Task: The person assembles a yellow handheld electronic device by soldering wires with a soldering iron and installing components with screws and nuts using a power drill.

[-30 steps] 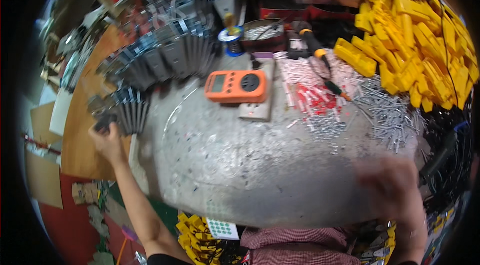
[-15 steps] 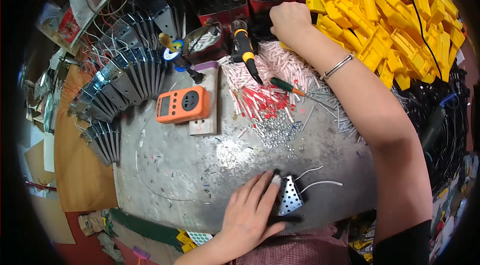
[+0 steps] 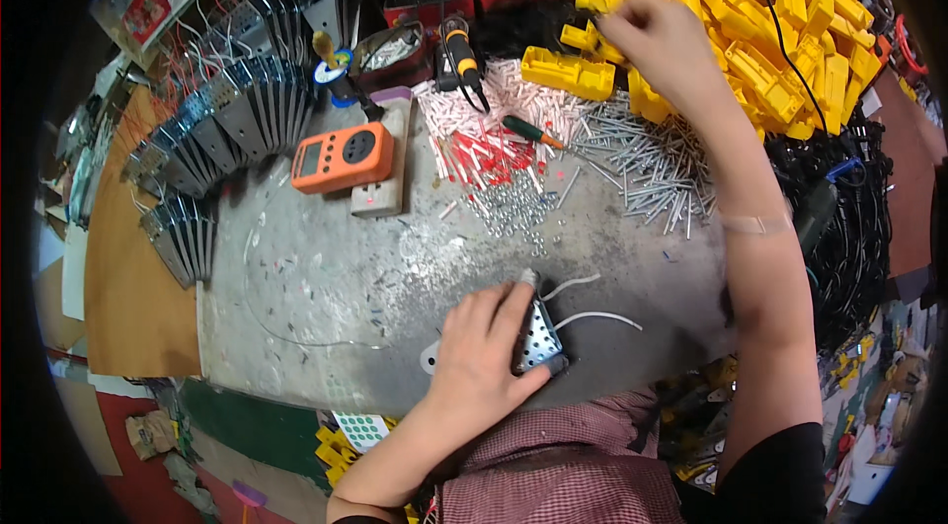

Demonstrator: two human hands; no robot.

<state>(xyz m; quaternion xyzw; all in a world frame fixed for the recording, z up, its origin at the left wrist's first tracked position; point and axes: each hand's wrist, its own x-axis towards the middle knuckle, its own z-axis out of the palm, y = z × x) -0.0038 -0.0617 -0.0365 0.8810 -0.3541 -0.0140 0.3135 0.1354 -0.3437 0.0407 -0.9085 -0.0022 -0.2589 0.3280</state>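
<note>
My left hand (image 3: 482,346) rests low on the metal-topped bench, closed around a perforated metal casing (image 3: 538,338). Its thumb lies along the near end and its fingers reach over the far end. Two white wires (image 3: 600,318) stick out to the right of the casing, and a grey tab with a hole (image 3: 430,358) shows left of the hand. Farther away, my right hand (image 3: 660,42) is raised with bent fingers at the left edge of a heap of yellow plastic housings (image 3: 760,15). What its fingertips hold, if anything, is hidden.
An orange meter (image 3: 344,159) sits on a power strip (image 3: 383,188), left of centre. Metal casings (image 3: 232,109) stand in rows at far left. Pink-white sleeves (image 3: 504,94), a green-handled screwdriver (image 3: 525,129), loose nuts (image 3: 513,208) and long screws (image 3: 657,168) lie mid-bench. Black cords (image 3: 839,228) pile at right.
My right hand has moved from beside the black pile toward the yellow housings, its fingers less tightly curled. My left thumb has come in against the casing. The whole view has shifted slightly.
</note>
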